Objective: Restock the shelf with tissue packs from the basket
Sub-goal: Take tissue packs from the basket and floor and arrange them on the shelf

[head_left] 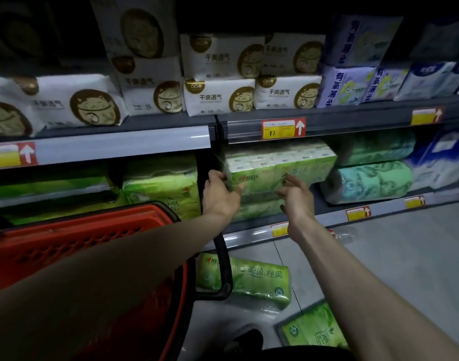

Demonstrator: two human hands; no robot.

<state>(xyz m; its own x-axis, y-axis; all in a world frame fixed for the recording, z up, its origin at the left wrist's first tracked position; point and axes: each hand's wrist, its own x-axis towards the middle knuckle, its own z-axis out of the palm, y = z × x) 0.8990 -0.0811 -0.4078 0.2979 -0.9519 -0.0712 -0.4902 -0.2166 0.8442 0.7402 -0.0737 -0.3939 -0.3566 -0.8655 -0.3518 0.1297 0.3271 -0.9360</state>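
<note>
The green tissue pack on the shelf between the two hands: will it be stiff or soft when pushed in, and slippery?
Probably soft and light: the green tissue pack is many small packets in thin film. The glossy film likely slides easily over the pack beneath. Its boxy shape should not roll.

The white packs (219, 97) on the upper shelf read 干爽透气 and 40·150. The lavender packs (340, 87) beside them read 有氧薄柔, and the price label (283, 128) below shows 17 beside a white arrow. The green pack (249, 278) on the floor reads 茶语·经典.
</note>
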